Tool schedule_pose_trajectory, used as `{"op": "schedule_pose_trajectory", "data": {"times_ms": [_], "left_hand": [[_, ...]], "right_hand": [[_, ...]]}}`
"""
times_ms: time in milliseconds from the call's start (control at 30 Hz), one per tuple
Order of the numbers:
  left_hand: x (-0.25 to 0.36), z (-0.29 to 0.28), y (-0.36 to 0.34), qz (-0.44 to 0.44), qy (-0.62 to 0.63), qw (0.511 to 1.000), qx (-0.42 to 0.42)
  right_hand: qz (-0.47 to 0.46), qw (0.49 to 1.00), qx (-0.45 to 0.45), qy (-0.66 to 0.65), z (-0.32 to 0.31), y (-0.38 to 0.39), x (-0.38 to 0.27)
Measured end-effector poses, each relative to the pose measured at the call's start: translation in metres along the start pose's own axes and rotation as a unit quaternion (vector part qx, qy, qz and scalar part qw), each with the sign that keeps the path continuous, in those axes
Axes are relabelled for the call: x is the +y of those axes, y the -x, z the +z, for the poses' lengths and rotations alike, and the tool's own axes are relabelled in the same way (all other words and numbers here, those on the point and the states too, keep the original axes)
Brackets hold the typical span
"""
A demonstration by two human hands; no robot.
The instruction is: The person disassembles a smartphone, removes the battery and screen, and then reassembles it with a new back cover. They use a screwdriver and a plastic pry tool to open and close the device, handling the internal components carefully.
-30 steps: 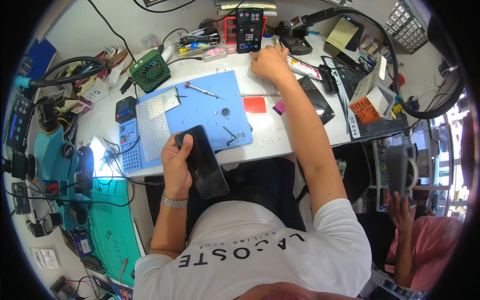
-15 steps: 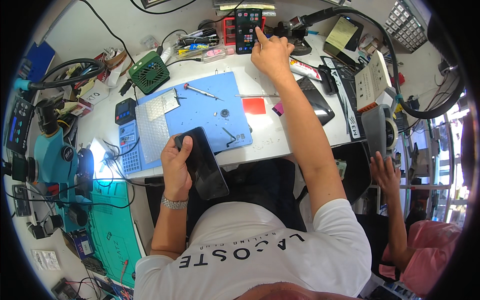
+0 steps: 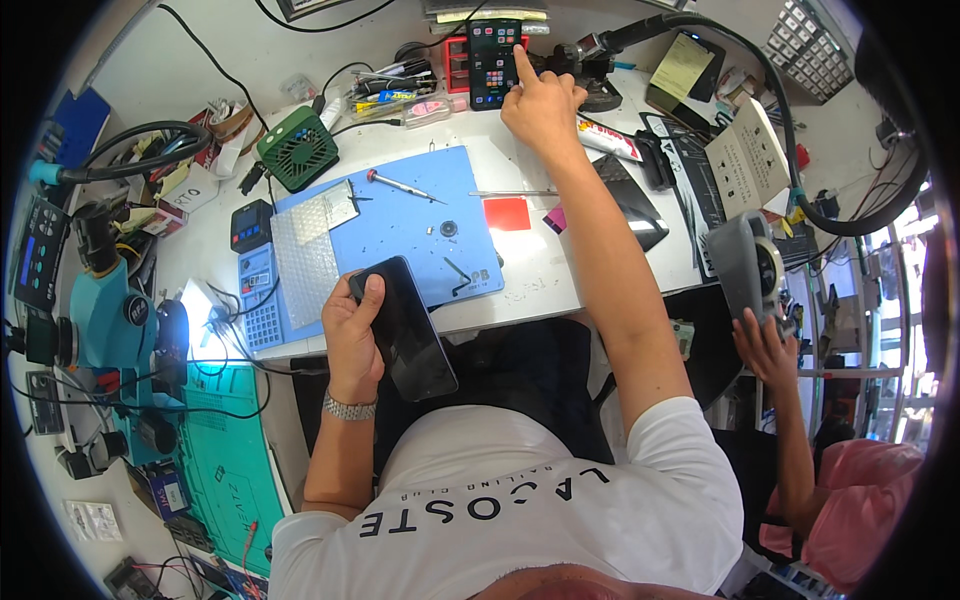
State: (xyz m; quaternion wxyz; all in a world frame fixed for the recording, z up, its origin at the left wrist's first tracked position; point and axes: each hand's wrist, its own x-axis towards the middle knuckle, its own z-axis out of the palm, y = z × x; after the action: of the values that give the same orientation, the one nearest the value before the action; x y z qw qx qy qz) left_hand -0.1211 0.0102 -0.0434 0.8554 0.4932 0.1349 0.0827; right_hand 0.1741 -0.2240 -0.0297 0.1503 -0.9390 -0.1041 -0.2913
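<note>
Left hand (image 3: 352, 320): closed round the upper left side of a held phone (image 3: 412, 335), thumb laid over its front. Phone a smooth, glossy black slab with rounded corners, screen dark, tilted above the lap, just off the bench (image 3: 540, 285) edge. Linked-metal watch (image 3: 349, 405) on that wrist.

Right hand (image 3: 545, 112): reached across the bench, index finger straight, other fingers loosely bent and apart. Fingertip overlaps the right edge of the upright phone (image 3: 493, 70); cannot tell whether it presses the glass. That phone is lit, rows of small coloured icons on dark, and stands before red plastic drawers (image 3: 457, 70).

Blue mat (image 3: 390, 240): matt, flat, moulded tray along the left side, pale lettering at the lower right corner. On it: crinkled, clear bubble wrap (image 3: 303, 245); slim screwdriver (image 3: 405, 186), red-ended, metal shaft; small dark round part (image 3: 448, 229); scattered specks.

Right of the mat: flat red square (image 3: 507, 213); glossy black panel (image 3: 630, 200); white tube (image 3: 608, 140) with red lettering, partly behind the forearm. Behind: boxy green fan (image 3: 300, 150), slatted grille. Pale card (image 3: 748, 160) bears dark printed marks, too small to read.

White cloth shirt (image 3: 560, 480), dark lettering, upside down here.
</note>
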Motion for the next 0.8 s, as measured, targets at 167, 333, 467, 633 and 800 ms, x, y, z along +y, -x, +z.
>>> {"op": "schedule_pose_trajectory", "data": {"times_ms": [167, 333, 467, 633, 800], "left_hand": [[0.001, 0.002, 0.001, 0.000, 0.002, 1.000, -0.001], [-0.002, -0.002, -0.001, 0.007, -0.002, 1.000, -0.004], [0.000, 0.002, 0.000, 0.006, -0.006, 1.000, -0.003], [0.001, 0.000, 0.001, 0.005, -0.014, 1.000, -0.005], [-0.001, -0.003, 0.000, 0.002, -0.013, 1.000, -0.010]], "right_hand": [[0.009, 1.000, 0.009, -0.001, 0.004, -0.003, 0.001], [0.007, 1.000, 0.014, 0.002, 0.003, -0.003, 0.002], [0.000, 1.000, -0.010, 0.009, 0.009, -0.002, 0.007], [-0.008, 0.999, 0.001, -0.032, 0.008, -0.001, 0.001], [-0.008, 1.000, 0.006, -0.030, 0.003, -0.007, -0.006]]}}
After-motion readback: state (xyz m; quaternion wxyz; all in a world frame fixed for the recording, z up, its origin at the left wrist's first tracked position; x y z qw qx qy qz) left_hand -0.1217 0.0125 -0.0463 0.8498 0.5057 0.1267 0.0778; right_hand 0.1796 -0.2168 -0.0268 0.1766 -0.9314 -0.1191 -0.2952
